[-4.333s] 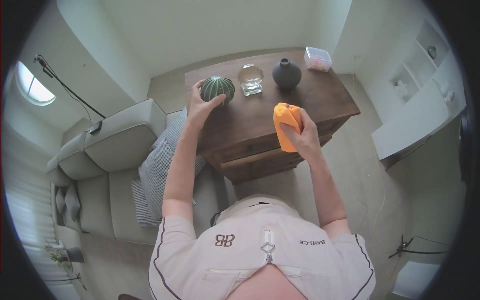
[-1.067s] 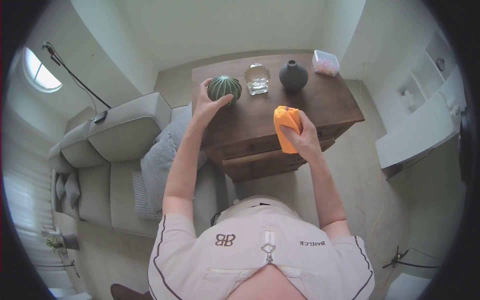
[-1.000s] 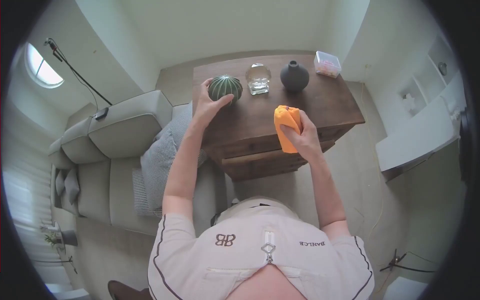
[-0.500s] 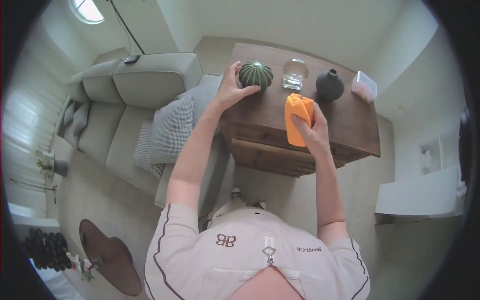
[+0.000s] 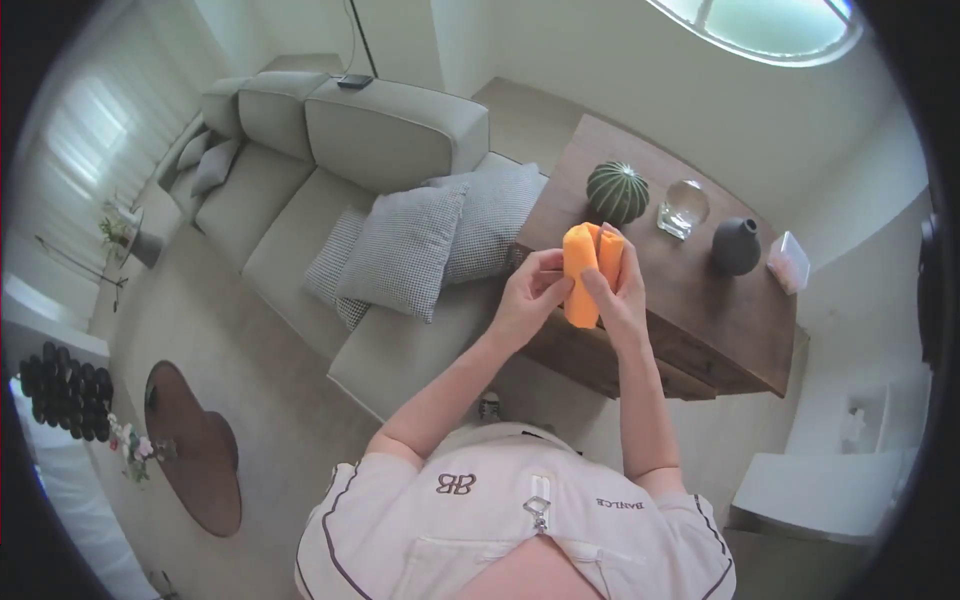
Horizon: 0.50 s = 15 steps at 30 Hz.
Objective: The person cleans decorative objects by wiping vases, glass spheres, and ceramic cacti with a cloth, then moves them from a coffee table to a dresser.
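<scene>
A folded orange cloth (image 5: 580, 285) is held up between my hands, in front of the wooden cabinet. My right hand (image 5: 620, 295) grips it from the right, thumb across its front. My left hand (image 5: 532, 297) closes on its left edge, fingers bent and thumb against the fabric. Just beyond the cloth, a ribbed green cactus ornament (image 5: 617, 193) sits on the cabinet top (image 5: 660, 270). To its right stand a clear glass ornament (image 5: 684, 208), a dark round vase (image 5: 737, 247) and a clear plastic box (image 5: 789, 263) with pinkish contents.
A grey sofa (image 5: 270, 215) with checked cushions (image 5: 405, 250) adjoins the cabinet on the left. A brown oval table (image 5: 190, 450) stands at lower left, near some flowers (image 5: 135, 448). On the right is a white unit (image 5: 820, 495) by the wall.
My left hand has let go of the cactus ornament and come over to the orange cloth. The cactus stays on the cabinet. My view has turned toward the right.
</scene>
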Each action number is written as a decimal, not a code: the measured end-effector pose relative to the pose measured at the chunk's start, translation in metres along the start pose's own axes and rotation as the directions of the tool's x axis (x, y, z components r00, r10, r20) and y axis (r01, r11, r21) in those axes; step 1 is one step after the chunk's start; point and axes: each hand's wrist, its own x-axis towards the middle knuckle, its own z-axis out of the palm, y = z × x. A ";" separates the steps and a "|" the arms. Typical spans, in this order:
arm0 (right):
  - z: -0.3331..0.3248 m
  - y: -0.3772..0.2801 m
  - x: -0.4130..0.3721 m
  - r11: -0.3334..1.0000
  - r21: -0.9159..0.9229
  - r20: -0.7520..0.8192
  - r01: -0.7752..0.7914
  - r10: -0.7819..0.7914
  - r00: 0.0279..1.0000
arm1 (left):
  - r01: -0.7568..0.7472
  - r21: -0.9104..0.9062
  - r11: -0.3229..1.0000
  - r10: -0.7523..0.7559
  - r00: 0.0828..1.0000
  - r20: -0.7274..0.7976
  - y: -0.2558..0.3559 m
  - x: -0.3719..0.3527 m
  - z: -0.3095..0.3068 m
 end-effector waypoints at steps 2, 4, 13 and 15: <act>0.007 0.002 0.001 0.999 0.037 0.120 0.015 -0.019 0.993 | 0.018 -0.079 0.997 -0.024 0.997 -0.079 -0.003 -0.010 -0.007; 0.014 0.005 0.004 0.999 0.046 0.172 0.019 -0.027 0.985 | 0.024 -0.109 0.994 -0.037 0.992 -0.117 0.001 -0.018 -0.012; 0.029 0.018 -0.010 0.997 -0.020 0.261 0.074 -0.067 0.963 | 0.027 -0.252 0.967 -0.112 0.939 -0.327 0.006 -0.089 -0.006; 0.026 0.023 -0.022 0.986 -0.081 0.310 0.145 -0.113 0.944 | -0.008 -0.282 0.960 -0.093 0.935 -0.342 0.000 -0.110 0.006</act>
